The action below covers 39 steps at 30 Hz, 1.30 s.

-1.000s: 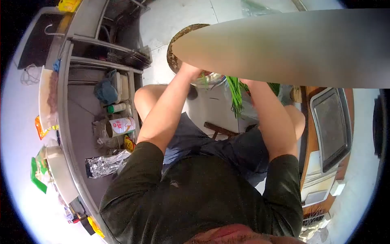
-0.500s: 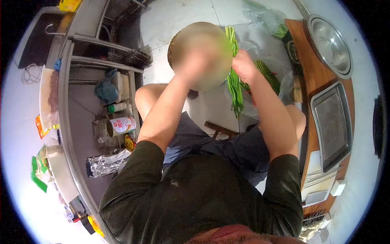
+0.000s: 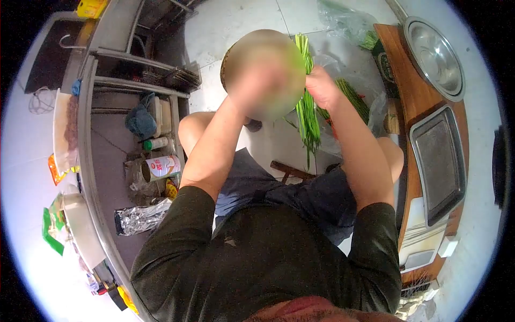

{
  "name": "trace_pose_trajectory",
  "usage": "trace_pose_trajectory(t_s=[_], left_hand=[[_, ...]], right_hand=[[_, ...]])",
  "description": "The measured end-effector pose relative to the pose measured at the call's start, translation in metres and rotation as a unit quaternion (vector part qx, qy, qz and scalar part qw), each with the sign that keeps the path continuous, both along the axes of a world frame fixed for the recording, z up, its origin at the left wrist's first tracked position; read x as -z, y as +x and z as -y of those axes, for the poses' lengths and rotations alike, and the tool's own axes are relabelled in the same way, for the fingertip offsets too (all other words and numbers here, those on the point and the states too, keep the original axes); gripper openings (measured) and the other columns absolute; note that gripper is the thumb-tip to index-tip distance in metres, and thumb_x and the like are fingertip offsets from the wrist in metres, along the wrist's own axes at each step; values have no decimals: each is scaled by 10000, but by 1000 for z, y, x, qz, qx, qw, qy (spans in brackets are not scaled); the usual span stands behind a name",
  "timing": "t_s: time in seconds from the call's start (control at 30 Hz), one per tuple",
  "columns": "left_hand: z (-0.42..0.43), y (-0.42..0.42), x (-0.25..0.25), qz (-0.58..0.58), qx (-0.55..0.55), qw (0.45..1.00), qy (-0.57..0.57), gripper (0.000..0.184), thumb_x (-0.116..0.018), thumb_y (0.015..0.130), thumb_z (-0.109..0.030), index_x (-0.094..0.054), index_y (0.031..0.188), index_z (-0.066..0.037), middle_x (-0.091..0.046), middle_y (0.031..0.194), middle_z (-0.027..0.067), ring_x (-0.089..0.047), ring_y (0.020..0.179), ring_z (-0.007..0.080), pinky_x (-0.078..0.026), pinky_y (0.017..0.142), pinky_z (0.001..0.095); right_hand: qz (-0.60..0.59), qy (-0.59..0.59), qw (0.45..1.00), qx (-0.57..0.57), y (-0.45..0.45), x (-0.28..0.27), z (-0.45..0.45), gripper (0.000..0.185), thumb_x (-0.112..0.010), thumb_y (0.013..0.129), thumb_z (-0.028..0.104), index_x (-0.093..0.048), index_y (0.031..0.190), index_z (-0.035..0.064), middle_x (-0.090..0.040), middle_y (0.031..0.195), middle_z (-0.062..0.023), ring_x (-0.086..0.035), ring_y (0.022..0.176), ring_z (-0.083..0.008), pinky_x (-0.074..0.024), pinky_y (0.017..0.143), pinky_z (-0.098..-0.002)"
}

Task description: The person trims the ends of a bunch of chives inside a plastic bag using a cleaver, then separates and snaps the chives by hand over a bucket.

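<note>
Right hand (image 3: 322, 89): fingers closed around green stalks (image 3: 307, 121), ideally snugly, without crushing. Left of the stalks, left hand (image 3: 256, 78): blurred, finger state indeterminable.

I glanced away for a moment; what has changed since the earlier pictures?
The left forearm has moved slightly leftward, and a thin strand now sticks out left of the green stalks. The right hand still grips the stalks, and the tray stayed put. Blur hides the left hand, so its grip is unclear.
</note>
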<state>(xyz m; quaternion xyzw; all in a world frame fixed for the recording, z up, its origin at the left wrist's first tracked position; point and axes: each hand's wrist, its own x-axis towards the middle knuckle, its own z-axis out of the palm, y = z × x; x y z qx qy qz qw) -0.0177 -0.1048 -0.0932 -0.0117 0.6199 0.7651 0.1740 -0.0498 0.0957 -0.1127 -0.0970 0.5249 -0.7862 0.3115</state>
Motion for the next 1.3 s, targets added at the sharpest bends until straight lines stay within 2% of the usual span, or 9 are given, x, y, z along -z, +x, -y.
trace_pose_trajectory(t_s=[0.17,0.27,0.47,0.57,0.6,0.67,0.7,0.9,1.3], left_hand=[[2,-1,-1,-56,9,995,-81,335,-570,896,-226,-556,1192,-69,-593,1089,34,-568,949,139,-491,777,291],[21,-15,13,-55,72,991,-101,411,-538,937,-363,-543,1218,-63,-608,1104,44,-578,972,135,-495,809,301],[4,-4,5,20,-14,998,-49,377,-549,927,-337,-559,1201,-79,-608,1092,39,-581,961,130,-499,787,290],[-32,18,-42,38,-74,996,-29,233,-593,895,-232,-607,1041,-51,-628,925,37,-587,796,117,-482,677,262],[-22,11,-30,24,-47,997,-58,175,-603,880,-192,-605,975,-45,-617,861,31,-568,736,110,-460,640,253],[-4,-7,-12,-5,8,993,-115,83,-621,849,-114,-600,841,-33,-595,734,17,-529,617,95,-417,566,234],[-14,-3,-18,-1,-45,992,-122,122,-623,826,-52,-560,723,-32,-550,636,0,-466,534,76,-352,518,218],[-8,-4,-18,-27,-22,976,-215,104,-608,832,-83,-576,748,-31,-546,618,-6,-465,529,64,-348,500,220],[-3,-8,-11,-39,-59,977,-203,79,-599,819,-53,-581,746,-25,-552,642,-11,-471,547,68,-378,516,222]], right_hand=[[-3,50,999,0,-5,13,2,316,-703,799,168,-652,1059,-5,-666,966,-49,-606,849,-129,-472,767,-292],[-4,58,998,2,-4,11,1,311,-705,795,165,-654,1049,-8,-669,947,-47,-607,825,-125,-474,749,-287],[-16,51,998,23,-5,16,4,295,-710,793,169,-663,1016,-18,-666,914,-37,-595,792,-109,-472,714,-276],[-31,86,996,15,-6,17,2,270,-711,786,172,-676,969,-23,-664,871,-28,-589,767,-100,-465,687,-268],[-37,107,993,11,-6,12,2,261,-711,783,173,-681,952,-24,-664,853,-25,-587,755,-98,-462,676,-266],[-54,79,995,34,3,-4,4,147,-680,776,135,-673,825,-3,-628,710,-27,-528,604,-92,-413,552,-262],[-64,66,995,46,6,-11,4,110,-664,772,117,-670,762,7,-609,638,-28,-498,529,-89,-388,489,-261],[-72,81,994,12,0,-1,5,102,-662,782,97,-684,817,4,-642,681,-33,-502,527,-90,-389,475,-261],[-51,43,998,-2,5,-14,2,128,-684,794,138,-676,838,19,-651,711,-30,-496,539,-86,-388,484,-250]])
